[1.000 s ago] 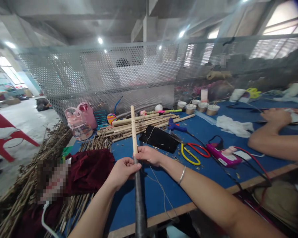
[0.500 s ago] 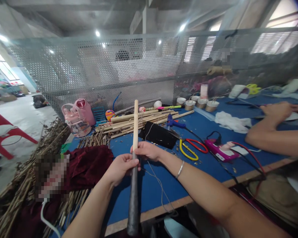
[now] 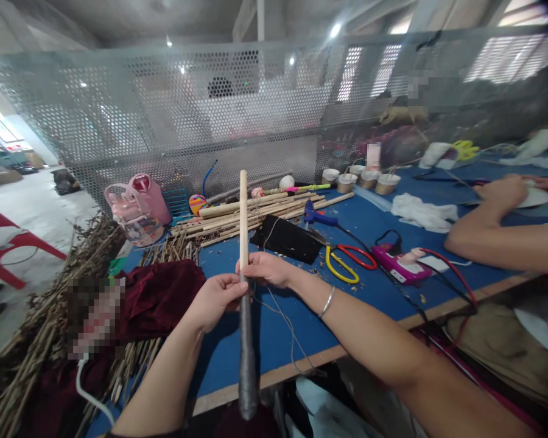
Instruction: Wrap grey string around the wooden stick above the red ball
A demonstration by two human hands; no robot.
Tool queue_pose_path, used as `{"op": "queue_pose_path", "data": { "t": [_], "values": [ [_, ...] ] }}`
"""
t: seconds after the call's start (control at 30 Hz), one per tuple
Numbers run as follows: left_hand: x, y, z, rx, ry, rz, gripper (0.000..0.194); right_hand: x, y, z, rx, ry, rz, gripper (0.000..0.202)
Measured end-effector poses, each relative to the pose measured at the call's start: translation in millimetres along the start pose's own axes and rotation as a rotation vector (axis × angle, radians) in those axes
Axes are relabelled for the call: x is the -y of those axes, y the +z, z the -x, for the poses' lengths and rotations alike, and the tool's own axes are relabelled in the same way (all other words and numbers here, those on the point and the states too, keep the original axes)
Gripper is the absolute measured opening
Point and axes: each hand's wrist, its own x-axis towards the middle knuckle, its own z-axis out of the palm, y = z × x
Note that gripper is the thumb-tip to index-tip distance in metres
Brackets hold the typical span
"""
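The left hand [image 3: 221, 298] and the right hand [image 3: 269, 269] both grasp the pale-and-dark stick [image 3: 245, 322] near its middle, above the blue table [image 3: 274, 347]. In this view, its dark end passes the wooden front edge [image 3: 274, 378]. Rightward there is more room than leftward, where the maroon cloth [image 3: 164, 298] lies near the wrist.

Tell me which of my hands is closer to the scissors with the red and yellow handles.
Your right hand: it grips the stick, left of the scissors and not touching them. Your left hand is farther left and nearer your body.
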Motion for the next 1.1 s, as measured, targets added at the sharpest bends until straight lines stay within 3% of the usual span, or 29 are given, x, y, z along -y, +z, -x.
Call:
{"op": "queue_pose_path", "data": {
  "t": [0.13,0.33,0.47,0.7,0.9,0.97,1.1],
  "values": [
    [-0.1,1.3,0.5,0.086,-0.055,0.102,0.034,0.1,-1.0,1.1,0.001,-0.018,-0.032,0.039],
    [6.8,1.0,-1.5,0.002,-0.064,-0.092,0.036,-12.5,-2.8,-4.9,-0.019,0.05,0.039,0.039],
    [7.9,1.4,-3.6,-0.086,-0.044,-0.063,0.037,-7.7,-4.0,-3.2,-0.061,0.057,0.069,0.038],
    [-1.7,2.0,2.6,0.143,-0.093,0.089,0.034,2.7,1.0,1.8,0.03,-0.012,-0.004,0.041],
    [8.3,5.2,-2.5,-0.107,0.043,-0.12,0.035,-5.3,4.3,-3.9,-0.062,-0.027,0.004,0.038],
    [8.6,4.3,-3.2,-0.073,0.026,-0.11,0.034,-5.3,1.7,-3.3,-0.039,-0.006,0.001,0.038],
    [2.2,1.8,0.0,0.119,-0.055,-0.014,0.032,-1.9,-2.5,0.6,0.072,0.029,-0.03,0.04]
  ]
}}
